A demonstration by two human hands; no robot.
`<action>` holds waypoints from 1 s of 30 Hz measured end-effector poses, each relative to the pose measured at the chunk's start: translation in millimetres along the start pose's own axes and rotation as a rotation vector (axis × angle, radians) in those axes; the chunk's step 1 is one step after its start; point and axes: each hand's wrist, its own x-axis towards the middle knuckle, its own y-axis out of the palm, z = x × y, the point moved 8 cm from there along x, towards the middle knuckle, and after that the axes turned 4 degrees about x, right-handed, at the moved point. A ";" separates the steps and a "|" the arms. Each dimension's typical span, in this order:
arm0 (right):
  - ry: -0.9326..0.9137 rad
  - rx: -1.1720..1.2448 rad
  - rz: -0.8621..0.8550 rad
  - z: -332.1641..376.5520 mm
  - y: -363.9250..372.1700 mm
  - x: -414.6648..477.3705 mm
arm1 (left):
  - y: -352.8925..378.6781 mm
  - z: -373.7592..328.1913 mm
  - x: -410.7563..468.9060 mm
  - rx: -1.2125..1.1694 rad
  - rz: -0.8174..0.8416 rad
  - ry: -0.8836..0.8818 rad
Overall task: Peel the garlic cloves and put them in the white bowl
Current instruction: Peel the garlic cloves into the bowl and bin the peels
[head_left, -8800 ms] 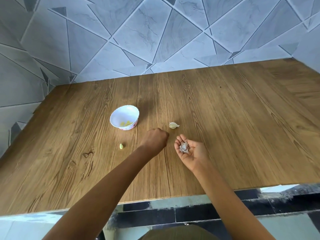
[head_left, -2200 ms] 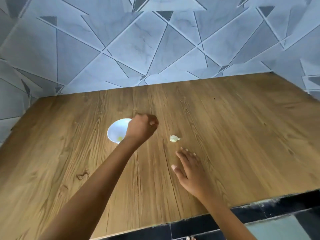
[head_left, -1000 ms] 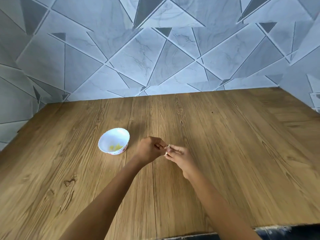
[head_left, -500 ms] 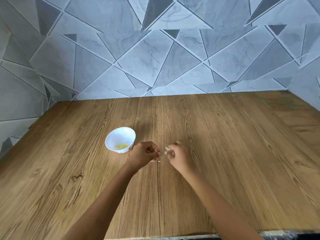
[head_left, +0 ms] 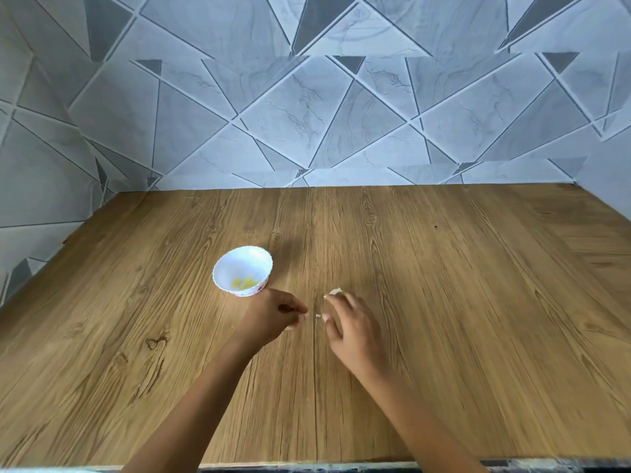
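The garlic clove sits at the fingertips of the right hand, right of the white bowl. Its fingers are loosely spread with the thumb apart, and I cannot tell whether they grip the clove. The left hand is just in front of the bowl, fingers curled, thumb and forefinger pressed together; anything pinched there is too small to tell. Peeled yellowish cloves lie in the bowl on the wooden desk.
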 end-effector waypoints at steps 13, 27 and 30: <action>0.048 -0.202 0.435 -0.5 48.7 -40.1 | 7.9 29.5 -20.1 -0.020 0.206 -0.125; 0.049 -0.244 0.404 0.7 46.9 -41.6 | 18.7 30.5 -8.7 0.322 0.127 -0.222; 0.048 -0.200 0.378 1.7 46.4 -41.8 | 18.4 26.1 -13.8 0.346 0.098 -0.186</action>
